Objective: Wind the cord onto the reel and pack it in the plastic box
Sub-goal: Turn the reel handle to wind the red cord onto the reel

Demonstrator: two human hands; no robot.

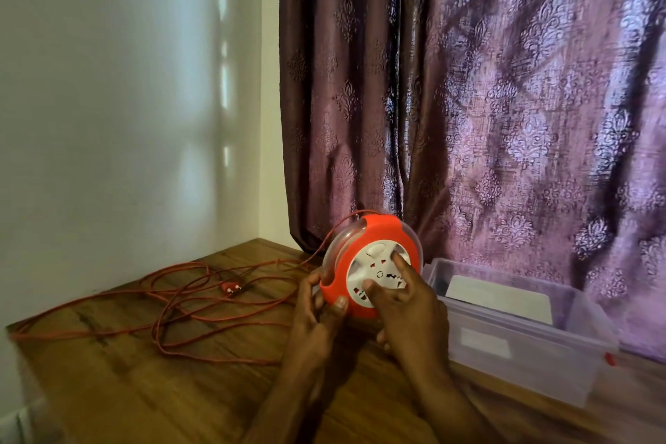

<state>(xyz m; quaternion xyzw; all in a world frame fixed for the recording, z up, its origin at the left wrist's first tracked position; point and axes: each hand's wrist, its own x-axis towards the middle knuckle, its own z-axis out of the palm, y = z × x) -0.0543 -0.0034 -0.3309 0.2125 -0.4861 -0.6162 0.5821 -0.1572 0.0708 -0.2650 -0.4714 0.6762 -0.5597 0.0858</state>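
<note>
A round orange reel (364, 245) with a white socket face and clear side discs stands upright on its edge on the wooden table (126, 389). My left hand (317, 314) grips its lower left rim, thumb on the orange frame. My right hand (407, 303) presses two fingers onto the white centre. A long orange cord (180, 303) runs from the top of the reel and lies in loose loops on the table to the left, with its orange plug (230, 288) among them. The clear plastic box (576, 353) stands open just right of the reel.
A white card or pad (504, 299) lies inside the box. A purple patterned curtain (504, 101) hangs directly behind the reel and box. A white wall (126, 119) borders the table on the left. A small orange piece (609, 359) shows at the box's right side.
</note>
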